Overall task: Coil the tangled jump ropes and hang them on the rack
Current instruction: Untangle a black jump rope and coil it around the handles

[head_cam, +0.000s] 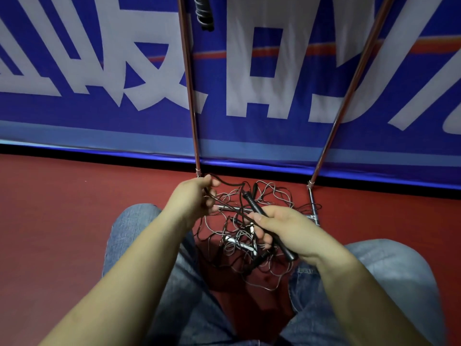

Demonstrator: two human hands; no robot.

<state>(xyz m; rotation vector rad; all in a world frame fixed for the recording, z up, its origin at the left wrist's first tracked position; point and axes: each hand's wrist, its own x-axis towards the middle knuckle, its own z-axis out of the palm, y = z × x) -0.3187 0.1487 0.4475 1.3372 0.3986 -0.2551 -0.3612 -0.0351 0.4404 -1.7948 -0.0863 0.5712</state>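
Right hand: well, it [284,231] was wrapped round a black handle [268,227], thumb on top, fingers curled under, the handle running slantwise through the fist.
Left hand: it [193,198] was pinching the black cord [230,184] between thumb and fingertips, with a turn or two seemingly looped in the palm; how many, I couldn't tell.
Ropes: the tangle [252,228] lay on the red floor [74,208] between the person's knees, black and grey cords knotted through each other, white bits buried in the middle.
Rack: its two metal poles [190,101] rose against the blue banner [99,71], feet just beyond the heap, and one coiled rope [205,13] was hanging up top.
Stage, as I judged it: the black rope was being drawn free and coiled, most of the pile not yet sorted.
Handling: the cord looked thin, light and limp, likely slick, so loops would slide and snag on neighbours; nothing fragile about it.
Where to hold: I'd have gripped the stiff handle as the anchor and fed cord through the other hand's pinch close to the coil.
Risk: a hard tug could have cinched the knots tighter.
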